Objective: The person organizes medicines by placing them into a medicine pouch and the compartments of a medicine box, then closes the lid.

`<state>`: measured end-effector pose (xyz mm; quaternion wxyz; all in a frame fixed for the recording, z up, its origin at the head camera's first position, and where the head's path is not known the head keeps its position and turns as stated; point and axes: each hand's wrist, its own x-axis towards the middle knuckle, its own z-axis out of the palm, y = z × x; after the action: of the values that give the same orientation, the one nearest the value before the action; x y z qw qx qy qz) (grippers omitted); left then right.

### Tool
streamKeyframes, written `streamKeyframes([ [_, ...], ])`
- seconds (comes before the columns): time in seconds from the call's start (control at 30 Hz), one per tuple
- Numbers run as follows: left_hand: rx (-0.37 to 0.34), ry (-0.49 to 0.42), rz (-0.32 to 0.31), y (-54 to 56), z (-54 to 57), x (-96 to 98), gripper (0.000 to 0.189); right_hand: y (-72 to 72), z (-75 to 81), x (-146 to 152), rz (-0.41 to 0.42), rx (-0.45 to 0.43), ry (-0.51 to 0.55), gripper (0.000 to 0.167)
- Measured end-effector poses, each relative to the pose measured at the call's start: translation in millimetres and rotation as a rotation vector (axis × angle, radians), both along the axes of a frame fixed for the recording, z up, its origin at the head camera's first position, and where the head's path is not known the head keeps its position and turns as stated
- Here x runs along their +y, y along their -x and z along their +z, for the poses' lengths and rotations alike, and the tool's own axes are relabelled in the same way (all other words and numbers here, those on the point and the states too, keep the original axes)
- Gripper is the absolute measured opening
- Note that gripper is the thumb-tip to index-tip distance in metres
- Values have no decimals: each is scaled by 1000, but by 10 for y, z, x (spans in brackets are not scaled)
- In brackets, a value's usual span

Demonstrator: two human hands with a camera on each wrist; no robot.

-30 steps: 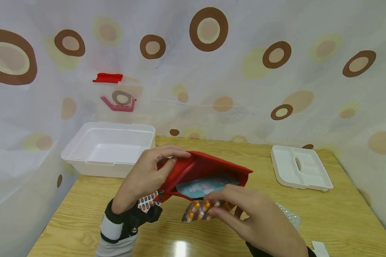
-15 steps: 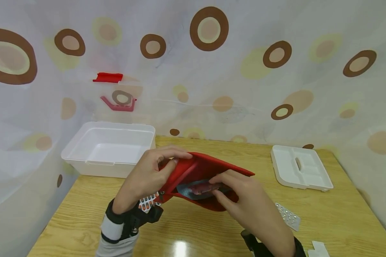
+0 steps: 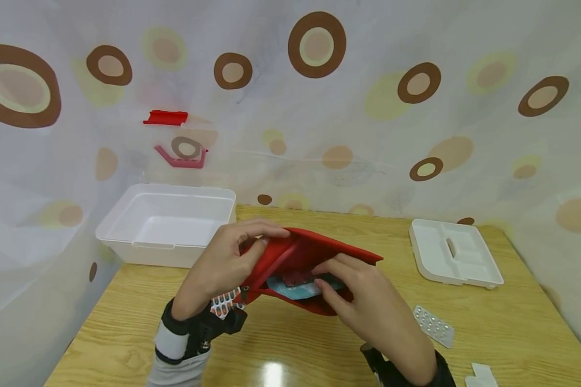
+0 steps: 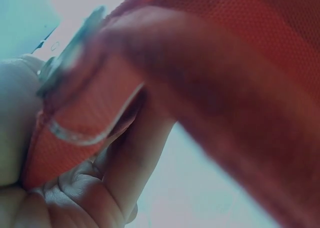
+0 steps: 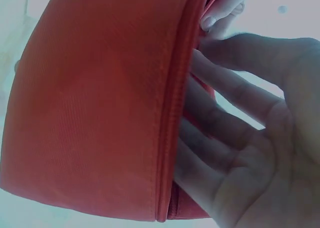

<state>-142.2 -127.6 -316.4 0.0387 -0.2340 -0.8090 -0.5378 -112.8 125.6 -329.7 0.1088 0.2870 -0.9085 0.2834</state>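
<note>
My left hand grips the left end of a red zippered fabric pouch, fingers over its top edge and thumb in front. The pouch's mouth gapes toward me. Inside lies a pale blue printed packet. A capsule blister pack, tinted red by the lining, is inside above the packet. My right hand reaches into the mouth, thumb and index fingertips pinching the blister pack's right end. In the right wrist view the fingertips of that hand are hidden behind the pouch's zip edge.
Another blister pack with orange-and-dark capsules lies under my left wrist. A silver blister pack and a white paper piece are at right. A white open box stands back left, a white divided tray back right.
My right hand has carried the orange-capsule blister pack from in front of the pouch into its mouth, and the pack has slid farther left inside. My left hand keeps its grip.
</note>
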Motion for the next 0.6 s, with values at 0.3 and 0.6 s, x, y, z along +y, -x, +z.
streamKeyframes([
  [0.3,19,26,40,-1,2,-8,34,-207,76,-12,342,-94,99,11],
  [0.6,-7,-5,60,-14,17,-2,34,-235,-163,-249,413,-453,-355,32],
])
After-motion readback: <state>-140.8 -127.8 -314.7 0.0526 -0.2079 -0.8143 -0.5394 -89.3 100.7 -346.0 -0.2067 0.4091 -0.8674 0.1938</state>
